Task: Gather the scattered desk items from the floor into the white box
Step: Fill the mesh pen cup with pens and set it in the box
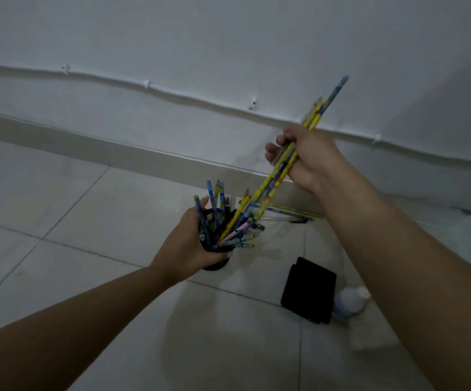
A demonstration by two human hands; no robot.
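My left hand (192, 244) grips a black pen cup (214, 263) held above the floor, stuffed with blue and yellow pencils (214, 201) and a pink pen (238, 229). My right hand (304, 156) grips a bundle of long yellow and blue pencils (317, 114), slanted with the lower tips reaching into the cup's mouth. More pencils (293, 211) lie on the floor by the wall behind the cup. A black wallet-like case (309, 290) lies on the tiles under my right forearm, with a small white bottle (348, 301) beside it. The white box is out of view.
Grey floor tiles (87, 221) run to a skirting board and a white wall (200, 52) with a clipped cable. Something white and fluffy (465, 232) lies at the right edge. A white flat item (369, 344) sits under my right arm.
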